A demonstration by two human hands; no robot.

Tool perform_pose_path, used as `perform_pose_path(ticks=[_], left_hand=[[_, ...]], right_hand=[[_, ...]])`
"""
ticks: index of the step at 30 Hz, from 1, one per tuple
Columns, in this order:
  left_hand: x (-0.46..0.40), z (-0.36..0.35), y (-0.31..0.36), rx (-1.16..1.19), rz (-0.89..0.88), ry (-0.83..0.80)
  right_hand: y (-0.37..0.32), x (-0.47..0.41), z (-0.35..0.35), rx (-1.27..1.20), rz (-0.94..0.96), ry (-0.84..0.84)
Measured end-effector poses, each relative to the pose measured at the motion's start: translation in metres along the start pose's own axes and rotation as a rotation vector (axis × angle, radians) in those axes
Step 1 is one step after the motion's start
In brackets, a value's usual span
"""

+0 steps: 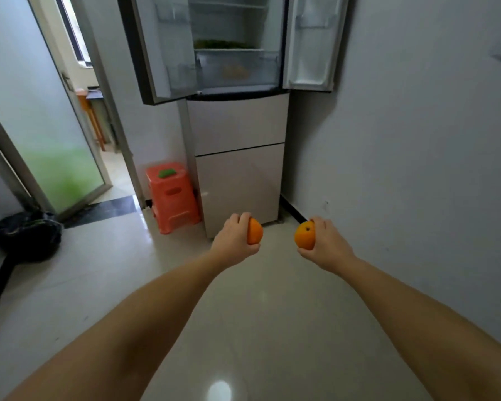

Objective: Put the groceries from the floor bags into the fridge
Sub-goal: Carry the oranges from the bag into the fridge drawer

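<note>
Pale glossy floor runs to the open fridge ahead of and above the fingers, where the left hand and right hand each cup a firm, light, roll-prone orange, best palmed round its middle.

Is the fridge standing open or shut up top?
Open: both upper doors of the tall white fridge are swung outward, showing shelves and a clear drawer. Its lower drawers are shut.

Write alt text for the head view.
Each hand, left hand and right hand, holds a round orange fruit, left orange and right orange, before a white fridge with both upper doors open. A red plastic stool stands beside it.
</note>
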State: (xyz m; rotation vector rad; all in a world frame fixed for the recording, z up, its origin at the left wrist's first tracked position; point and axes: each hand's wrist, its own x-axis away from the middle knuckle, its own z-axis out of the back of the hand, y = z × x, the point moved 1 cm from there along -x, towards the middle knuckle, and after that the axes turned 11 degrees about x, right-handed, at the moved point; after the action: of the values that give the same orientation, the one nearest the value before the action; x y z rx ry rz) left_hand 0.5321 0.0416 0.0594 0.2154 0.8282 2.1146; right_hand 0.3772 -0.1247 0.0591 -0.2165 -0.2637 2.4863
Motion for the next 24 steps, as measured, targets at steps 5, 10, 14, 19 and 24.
perform_pose_path(ticks=[5, 10, 14, 19, 24], left_hand=[[-0.123, 0.001, -0.001, -0.022, -0.043, 0.042], [-0.255, 0.021, 0.013, -0.012, -0.062, 0.057], [-0.343, 0.032, 0.025, -0.009, -0.098, 0.083], [-0.443, 0.025, 0.023, -0.044, -0.133, 0.098], [-0.552, 0.029, 0.013, -0.130, -0.134, 0.136]], right_hand=[[0.016, -0.121, 0.018, 0.008, 0.057, 0.082], [0.031, -0.243, 0.052, 0.028, 0.071, 0.120], [0.049, -0.323, 0.074, 0.004, 0.061, 0.171], [0.071, -0.430, 0.077, -0.012, 0.046, 0.181], [0.082, -0.554, 0.076, -0.055, 0.084, 0.214]])
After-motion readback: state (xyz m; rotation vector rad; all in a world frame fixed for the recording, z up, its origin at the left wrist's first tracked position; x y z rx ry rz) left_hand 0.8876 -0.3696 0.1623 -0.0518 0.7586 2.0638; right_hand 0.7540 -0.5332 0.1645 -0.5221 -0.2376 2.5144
